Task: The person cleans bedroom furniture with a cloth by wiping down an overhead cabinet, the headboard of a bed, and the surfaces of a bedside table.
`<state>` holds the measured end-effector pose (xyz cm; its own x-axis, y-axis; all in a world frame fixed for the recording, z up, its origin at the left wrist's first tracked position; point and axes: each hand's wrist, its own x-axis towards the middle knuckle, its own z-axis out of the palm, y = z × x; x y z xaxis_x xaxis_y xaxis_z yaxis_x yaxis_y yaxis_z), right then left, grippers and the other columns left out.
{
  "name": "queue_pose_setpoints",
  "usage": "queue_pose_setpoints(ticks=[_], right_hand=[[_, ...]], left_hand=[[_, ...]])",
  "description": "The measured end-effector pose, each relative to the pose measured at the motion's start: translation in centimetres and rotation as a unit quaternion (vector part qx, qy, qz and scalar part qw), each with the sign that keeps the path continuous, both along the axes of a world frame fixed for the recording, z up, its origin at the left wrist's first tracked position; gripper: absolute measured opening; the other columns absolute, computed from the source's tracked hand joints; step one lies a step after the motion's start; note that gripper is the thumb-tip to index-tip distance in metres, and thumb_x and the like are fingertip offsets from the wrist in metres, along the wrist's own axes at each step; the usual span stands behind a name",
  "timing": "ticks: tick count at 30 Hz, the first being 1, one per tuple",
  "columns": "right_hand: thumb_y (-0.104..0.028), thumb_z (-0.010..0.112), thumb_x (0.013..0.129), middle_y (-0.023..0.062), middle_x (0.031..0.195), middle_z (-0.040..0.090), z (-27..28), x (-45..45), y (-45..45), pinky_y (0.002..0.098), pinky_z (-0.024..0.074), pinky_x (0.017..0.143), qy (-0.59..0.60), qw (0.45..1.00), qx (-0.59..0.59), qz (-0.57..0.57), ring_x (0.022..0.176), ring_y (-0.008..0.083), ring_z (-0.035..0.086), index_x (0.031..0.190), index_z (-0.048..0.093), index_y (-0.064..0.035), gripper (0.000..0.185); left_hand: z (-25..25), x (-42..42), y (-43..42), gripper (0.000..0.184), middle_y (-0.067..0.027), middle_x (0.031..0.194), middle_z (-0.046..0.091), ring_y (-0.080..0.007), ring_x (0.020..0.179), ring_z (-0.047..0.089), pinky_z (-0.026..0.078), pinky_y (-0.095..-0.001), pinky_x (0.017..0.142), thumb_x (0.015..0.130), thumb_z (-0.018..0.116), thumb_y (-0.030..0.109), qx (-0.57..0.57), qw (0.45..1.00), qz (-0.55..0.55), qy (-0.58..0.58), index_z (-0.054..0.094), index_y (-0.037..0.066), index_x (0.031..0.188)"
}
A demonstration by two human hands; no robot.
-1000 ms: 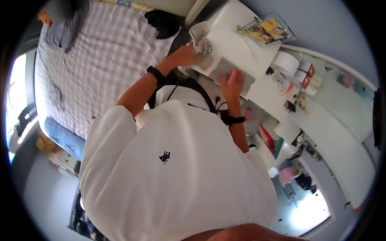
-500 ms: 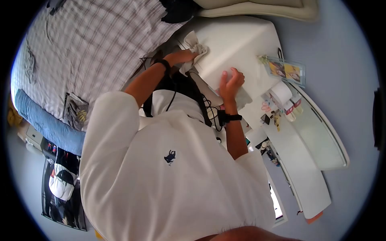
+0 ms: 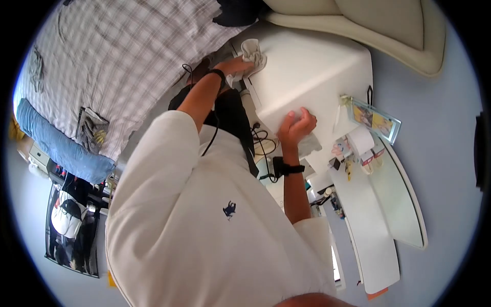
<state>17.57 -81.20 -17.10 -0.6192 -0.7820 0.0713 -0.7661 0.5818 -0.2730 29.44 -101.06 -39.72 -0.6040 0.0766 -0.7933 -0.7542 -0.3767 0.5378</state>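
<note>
My left hand [image 3: 237, 65] is closed on a crumpled off-white cloth [image 3: 254, 55], at the edge of a white cabinet [image 3: 327, 56] on the bed side. Part of the cloth hangs over that edge, and its fingers are partly hidden by it. Against the cabinet's near part lies my right hand [image 3: 296, 129], thumb apart and fingers loosely bent, with nothing in it. Close to its wrist, a pale grey flat piece [image 3: 309, 146] is partly covered. A dark band with a small box [image 3: 287, 166] circles that wrist.
A bed with a checked sheet [image 3: 138, 56] fills the left. Beige upholstery [image 3: 358, 23] borders the top. On the right stand a glass photo frame [image 3: 376, 120], a paper roll [image 3: 361, 140] and keys [image 3: 349, 170]. Black cables [image 3: 262, 138] hang by the body.
The view has shifted and turned, showing more of the beige upholstery. My left hand still grips the cloth, which is bunched differently. My right hand's fingers have bent a little more.
</note>
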Motion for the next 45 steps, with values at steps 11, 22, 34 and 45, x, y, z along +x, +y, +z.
queue_pose_setpoints(ticks=[11,22,34,45], right_hand=[[-0.022,0.060,0.086,0.0147,0.099,0.054,0.4,0.0,-0.5,0.0482,0.0388,0.082,0.012,1.000,0.011,0.008,0.089,0.0351,0.052,0.115,0.051,-0.0033,0.035],[-0.023,0.060,0.086,0.0156,0.097,0.053,0.5,0.0,-0.8,0.0473,0.0372,0.082,-0.001,1.000,-0.001,0.012,0.088,0.0350,0.049,0.114,0.052,-0.0028,0.035],[-0.023,0.060,0.086,0.0158,0.095,0.054,0.4,-0.2,-1.1,0.0478,0.0384,0.078,0.018,0.999,-0.023,0.021,0.086,0.0360,0.051,0.113,0.053,-0.0026,0.034],[-0.024,0.060,0.087,0.0148,0.093,0.053,0.6,-0.2,-0.8,0.0468,0.0374,0.075,0.015,1.000,-0.015,0.021,0.082,0.0353,0.050,0.114,0.052,-0.0042,0.035]], left_hand=[[7.1,-10.7,-1.2,0.082,-0.0168,0.154,0.037,-0.0307,0.143,0.032,0.025,-0.0423,0.116,0.092,0.046,0.065,0.083,0.975,0.189,0.078,0.036,0.010,0.152],[7.4,-17.1,-6.0,0.052,-0.0234,0.111,0.069,-0.0412,0.099,0.067,0.053,-0.0468,0.085,0.094,0.057,0.045,-0.293,0.935,-0.074,0.185,0.058,0.007,0.129],[3.3,-7.0,-1.7,0.063,-0.0263,0.107,0.067,-0.0425,0.097,0.067,0.054,-0.0477,0.080,0.094,0.053,0.057,-0.284,0.949,-0.133,0.035,0.063,0.001,0.121],[10.6,-21.3,-2.6,0.102,-0.0312,0.120,0.062,-0.0417,0.110,0.062,0.049,-0.0441,0.094,0.078,0.058,0.079,-0.265,0.939,0.166,0.146,0.053,-0.010,0.126]])
